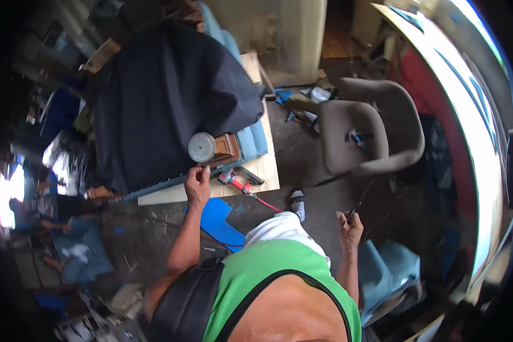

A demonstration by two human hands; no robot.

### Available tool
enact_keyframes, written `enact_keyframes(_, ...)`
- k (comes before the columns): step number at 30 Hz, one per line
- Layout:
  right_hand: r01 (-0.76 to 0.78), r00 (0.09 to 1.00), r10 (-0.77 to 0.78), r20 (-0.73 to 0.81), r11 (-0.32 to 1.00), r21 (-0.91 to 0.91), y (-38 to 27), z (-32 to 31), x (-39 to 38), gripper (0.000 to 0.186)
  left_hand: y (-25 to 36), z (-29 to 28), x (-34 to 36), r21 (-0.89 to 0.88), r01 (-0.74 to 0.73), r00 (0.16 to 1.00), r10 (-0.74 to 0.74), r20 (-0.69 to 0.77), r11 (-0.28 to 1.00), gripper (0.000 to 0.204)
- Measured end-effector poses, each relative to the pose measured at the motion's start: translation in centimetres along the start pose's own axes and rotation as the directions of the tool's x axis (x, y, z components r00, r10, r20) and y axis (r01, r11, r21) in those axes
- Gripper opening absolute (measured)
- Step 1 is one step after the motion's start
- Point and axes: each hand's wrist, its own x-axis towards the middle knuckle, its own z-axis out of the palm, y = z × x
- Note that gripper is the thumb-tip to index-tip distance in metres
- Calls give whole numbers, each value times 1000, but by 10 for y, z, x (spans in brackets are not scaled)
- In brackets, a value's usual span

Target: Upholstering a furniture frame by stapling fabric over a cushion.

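Observation:
My left hand (197,183) has its fingers curled at the near edge of an upholstered piece (248,141) covered in dark fabric (159,102); what they grip is unclear. Just beyond them a round translucent container (201,147) sits beside a wooden block (226,146). A red staple gun (237,182) with a red hose lies on the plywood top (268,176), right of that hand. My right hand (350,231), lower right, is closed on a thin dark tool (349,219).
A grey armchair (402,122) holding small tools stands right. Blue offcuts (222,225) lie on the floor (288,131); teal fabric (387,268) is bunched lower right. A pale panel (459,102) borders the right side. A co-worker (57,205) is at far left beside blue material (85,251).

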Motion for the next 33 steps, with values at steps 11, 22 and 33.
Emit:
enact_keyframes(11,317,793,1,609,853,-415,-112,84,216,66,-5,31,-14,89,47,972,-25,-234,995,31)
enact_keyframes(22,479,522,198,829,736,-478,-191,320,411,71,23,106,-53,0,309,859,-279,-430,951,29)
enact_keyframes(33,735,438,5,899,573,-362,-172,540,611,78,112,176,-9,-667,315,217,-735,-642,675,39)
